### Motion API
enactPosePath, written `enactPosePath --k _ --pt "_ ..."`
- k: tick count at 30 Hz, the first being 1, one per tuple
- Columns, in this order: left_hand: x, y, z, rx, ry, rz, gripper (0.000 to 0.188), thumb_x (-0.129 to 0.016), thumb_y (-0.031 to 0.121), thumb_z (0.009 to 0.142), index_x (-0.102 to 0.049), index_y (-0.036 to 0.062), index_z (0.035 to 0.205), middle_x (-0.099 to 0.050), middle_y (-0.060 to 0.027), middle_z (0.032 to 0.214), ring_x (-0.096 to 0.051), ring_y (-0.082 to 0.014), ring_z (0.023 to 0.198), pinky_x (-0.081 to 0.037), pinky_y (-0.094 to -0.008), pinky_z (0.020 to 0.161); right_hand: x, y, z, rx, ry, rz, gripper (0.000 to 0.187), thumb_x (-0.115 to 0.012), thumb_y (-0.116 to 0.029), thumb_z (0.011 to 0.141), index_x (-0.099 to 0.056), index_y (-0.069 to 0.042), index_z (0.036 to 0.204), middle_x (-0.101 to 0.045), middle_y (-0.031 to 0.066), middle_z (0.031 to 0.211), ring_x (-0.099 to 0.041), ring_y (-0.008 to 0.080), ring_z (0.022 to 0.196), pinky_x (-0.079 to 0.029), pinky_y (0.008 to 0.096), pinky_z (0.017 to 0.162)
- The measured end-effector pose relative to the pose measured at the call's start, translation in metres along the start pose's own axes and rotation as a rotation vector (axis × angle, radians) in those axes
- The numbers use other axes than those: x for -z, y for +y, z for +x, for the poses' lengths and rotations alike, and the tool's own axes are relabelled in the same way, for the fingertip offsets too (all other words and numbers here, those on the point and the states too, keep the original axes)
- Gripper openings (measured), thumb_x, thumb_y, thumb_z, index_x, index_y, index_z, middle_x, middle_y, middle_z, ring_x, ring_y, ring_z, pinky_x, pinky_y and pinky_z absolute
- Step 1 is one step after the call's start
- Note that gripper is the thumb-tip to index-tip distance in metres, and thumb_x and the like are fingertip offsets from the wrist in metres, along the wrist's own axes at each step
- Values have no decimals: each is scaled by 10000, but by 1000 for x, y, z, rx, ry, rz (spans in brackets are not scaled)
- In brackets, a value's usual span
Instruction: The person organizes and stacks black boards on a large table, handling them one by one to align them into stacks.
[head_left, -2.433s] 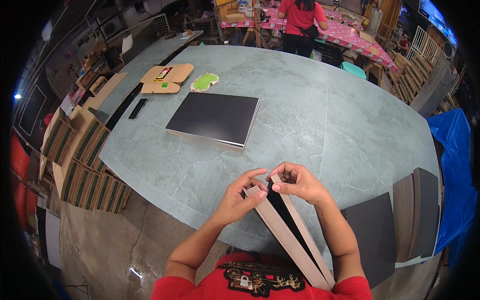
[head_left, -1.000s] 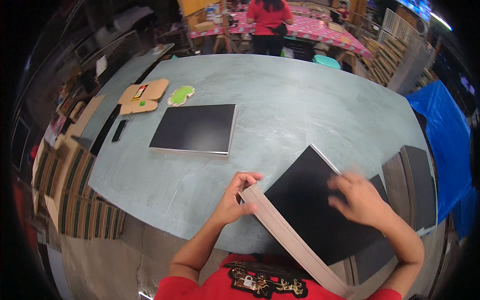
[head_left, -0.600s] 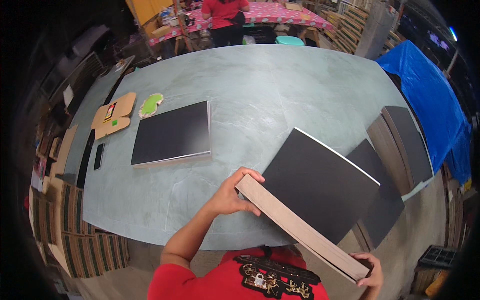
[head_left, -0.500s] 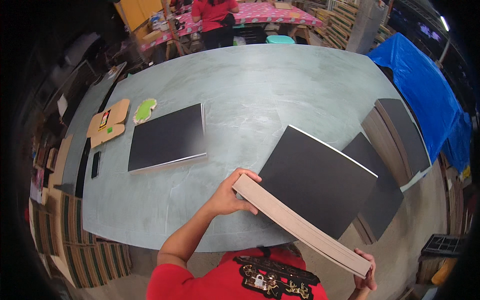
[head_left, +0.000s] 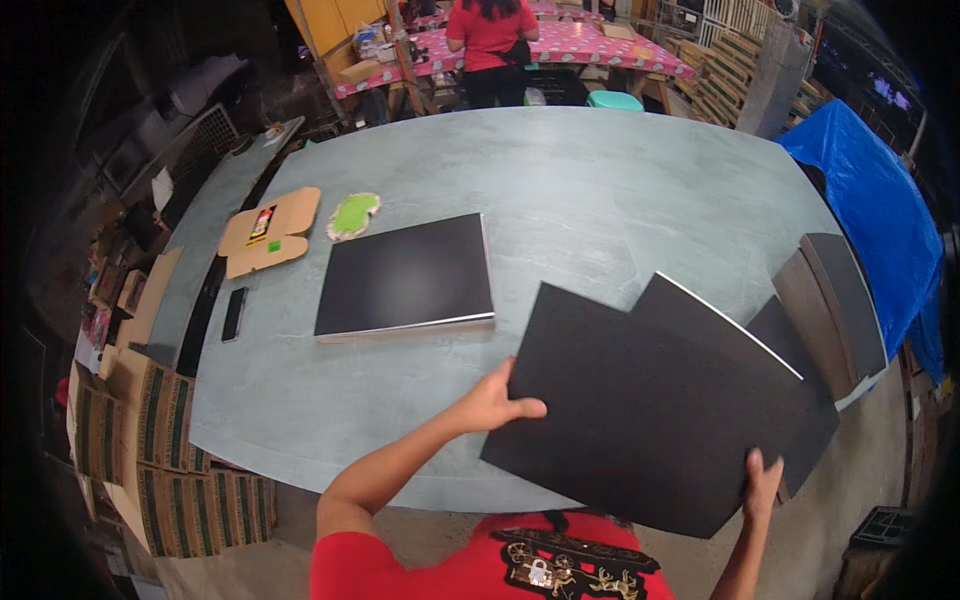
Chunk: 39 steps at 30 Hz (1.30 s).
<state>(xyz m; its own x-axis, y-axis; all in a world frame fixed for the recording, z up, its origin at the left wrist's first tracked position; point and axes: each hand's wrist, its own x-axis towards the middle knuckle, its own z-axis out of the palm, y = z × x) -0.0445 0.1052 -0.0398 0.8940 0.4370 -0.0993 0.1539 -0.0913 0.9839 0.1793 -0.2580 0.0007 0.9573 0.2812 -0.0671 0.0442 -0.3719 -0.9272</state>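
Note:
My left hand [head_left: 498, 398] grips the left edge of a stack of black boards [head_left: 620, 410], thumb on top. Round the stack's right edge my right hand [head_left: 763, 482] is closed, its thumb also on the upper face. The stack is tilted, with its black face up, over the table's near right part; its thickness is hidden now. Behind it another black stack with a white edge [head_left: 728, 326] is partly covered. A neat pile of black boards [head_left: 405, 278] lies left of my hands.
At the right edge of the grey-green table [head_left: 560, 180] stands a tall pile with brown sides [head_left: 815, 310], near a blue tarp [head_left: 860, 190]. Leftward lie a flattened cardboard piece [head_left: 270, 235], a green fringed pad [head_left: 353, 216] and a phone [head_left: 234, 314]. A person in red [head_left: 493, 40] stands beyond.
The stack in my hands has tipped from showing its beige edge to showing its black face. Both hands keep their grip. The view has shifted, so the table things appear farther right.

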Motion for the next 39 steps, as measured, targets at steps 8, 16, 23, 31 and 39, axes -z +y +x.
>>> enactPosePath --k 8,16,23,31,39 --pt "176 20 -12 323 532 30 962 -711 372 712 -172 -152 1310 -335 -279 1319 -401 -297 1197 -361 -351 962 -242 -138 117 -74 -808 -62 726 -671 -432 733 -463 155 1107 -548 259 1039 -551 297 982 -427 388 847" --pt "330 -38 -18 219 763 -41 578 -708 327 734 -505 -44 1127 -603 -138 997 -602 -209 855 -481 -316 765 -449 -159 145 -132 -1077 99 618 -738 -270 700 -476 85 1134 -572 188 1059 -570 284 949 -422 372 840" --pt "341 -109 -12 445 867 342 806 -729 465 651 -456 -56 1201 -485 -250 1174 -499 -304 1070 -397 -389 907 -497 -105 142 -292 -956 -21 688 -729 -342 706 -457 96 1162 -550 214 1101 -545 268 1014 -424 349 870" --pt "257 -24 62 6 1002 1194 477 -675 187 735 -523 43 1163 -433 -206 1224 -424 -355 1119 -342 -432 949 -355 -95 163 397 -703 -420 560 -626 -400 782 -503 -24 1180 -530 189 1097 -526 296 1023 -436 369 852" --pt "-72 -45 170 -87 332 219 564 -630 305 803 -449 -42 1210 -497 -209 1191 -494 -301 1096 -374 -386 928 -23 -31 131 429 256 -479 389 -662 -251 750 -567 -21 1048 -545 161 1045 -532 282 976 -429 375 844"
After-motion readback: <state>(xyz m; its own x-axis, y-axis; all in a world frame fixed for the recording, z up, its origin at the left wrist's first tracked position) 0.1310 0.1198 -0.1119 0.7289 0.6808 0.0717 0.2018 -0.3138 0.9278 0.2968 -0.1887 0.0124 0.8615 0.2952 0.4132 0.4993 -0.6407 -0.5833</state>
